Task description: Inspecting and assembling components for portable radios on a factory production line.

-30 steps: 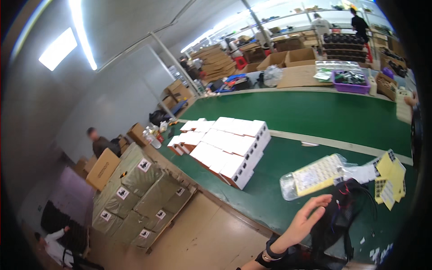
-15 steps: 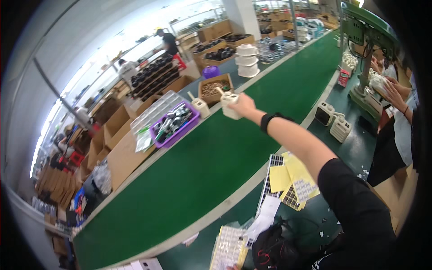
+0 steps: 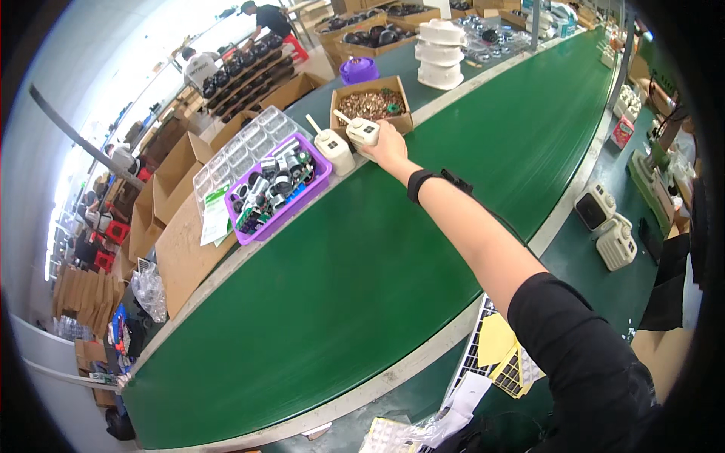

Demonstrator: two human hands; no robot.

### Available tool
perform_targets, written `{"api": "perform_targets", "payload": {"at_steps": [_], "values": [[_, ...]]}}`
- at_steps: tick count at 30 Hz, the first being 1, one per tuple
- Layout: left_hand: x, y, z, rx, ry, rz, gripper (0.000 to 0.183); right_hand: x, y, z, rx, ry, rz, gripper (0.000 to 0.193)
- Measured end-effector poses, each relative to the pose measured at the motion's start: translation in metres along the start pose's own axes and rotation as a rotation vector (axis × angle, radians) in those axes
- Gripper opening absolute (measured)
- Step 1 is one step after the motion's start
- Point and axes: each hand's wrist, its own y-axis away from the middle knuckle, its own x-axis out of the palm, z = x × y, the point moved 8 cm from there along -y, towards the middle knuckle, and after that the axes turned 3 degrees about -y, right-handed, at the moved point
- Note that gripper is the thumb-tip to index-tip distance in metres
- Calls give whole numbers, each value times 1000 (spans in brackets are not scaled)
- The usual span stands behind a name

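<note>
Reaching across the green conveyor belt [image 3: 332,279], my right hand [image 3: 389,147] grips a small cream boxy device [image 3: 364,134] with dark squares on its top and a slim handle sticking up. The device is held over the belt's far edge, by the near side of a cardboard box of small copper-coloured parts [image 3: 371,104]. Just left of it stands a second cream device [image 3: 333,153] of the same kind, its handle tilted up. My left hand is out of the picture.
A purple tray [image 3: 323,183] of metal parts and circuit boards lies left of the devices, beside a clear compartment tray [image 3: 245,143]. White stacked pieces [image 3: 439,57] stand at the back. Two more cream devices [image 3: 617,245] rest on the right bench, near yellow sticker sheets [image 3: 496,340].
My right hand has carried the cream device over to the belt's far side, close to the second one. The view has shifted, and my left fingertips have left the lower edge.
</note>
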Motion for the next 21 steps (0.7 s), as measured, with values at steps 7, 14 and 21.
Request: {"api": "perform_targets", "payload": {"at_steps": [7, 14, 21], "values": [[1, 3, -4, -19, 42, -33, 66, 16, -5, -14, 107, -123, -13, 79], [6, 15, 6, -39, 109, -89, 65, 23, 6, -19, 125, -340, -39, 59], [19, 17, 14, 27, 118, -152, 62, 38, 23, -22, 62, -369, 105, 74]]}}
